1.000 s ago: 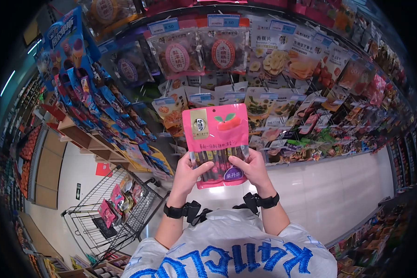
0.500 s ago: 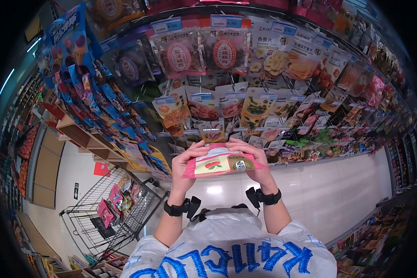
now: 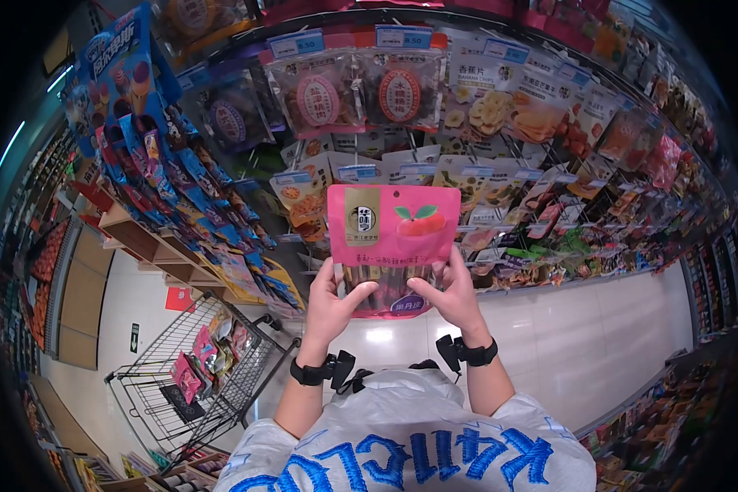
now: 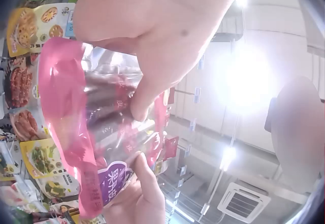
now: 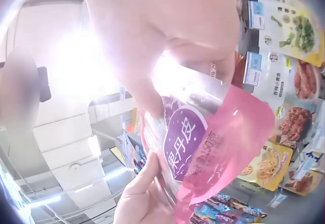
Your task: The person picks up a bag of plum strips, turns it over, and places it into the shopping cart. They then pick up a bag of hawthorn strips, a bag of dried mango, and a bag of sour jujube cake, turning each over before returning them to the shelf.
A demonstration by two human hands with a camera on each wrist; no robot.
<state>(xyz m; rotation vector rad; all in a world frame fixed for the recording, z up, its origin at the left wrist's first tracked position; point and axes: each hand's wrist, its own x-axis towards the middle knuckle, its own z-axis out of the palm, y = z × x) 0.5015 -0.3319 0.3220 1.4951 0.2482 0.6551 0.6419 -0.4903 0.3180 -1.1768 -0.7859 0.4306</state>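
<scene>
A pink pouch [image 3: 394, 221] with a peach-like fruit picture and a clear window is held upright before the chest in the head view. The left hand [image 3: 331, 303] grips its lower left side, thumb across the front. On the lower right side the right hand [image 3: 455, 299] grips it the same way. In the left wrist view, the left hand [image 4: 157, 31] pinches the pouch [image 4: 63, 92], dark wrapped sticks showing through the window. Beside the right hand [image 5: 162, 36], the pouch's purple label [image 5: 184, 142] faces the right wrist camera. The fingers behind the pouch are mostly hidden.
Hanging snack bags [image 3: 398, 90] with price tags fill the rack ahead. Blue snack packs [image 3: 119, 74] hang at the left. A wire shopping cart [image 3: 152, 373] holding several packets stands at lower left on the pale floor [image 3: 549, 328].
The pouch was upright, then tipped so its top edge faced the camera, and now stands front side up again. Both hands turned with it and kept hold.
</scene>
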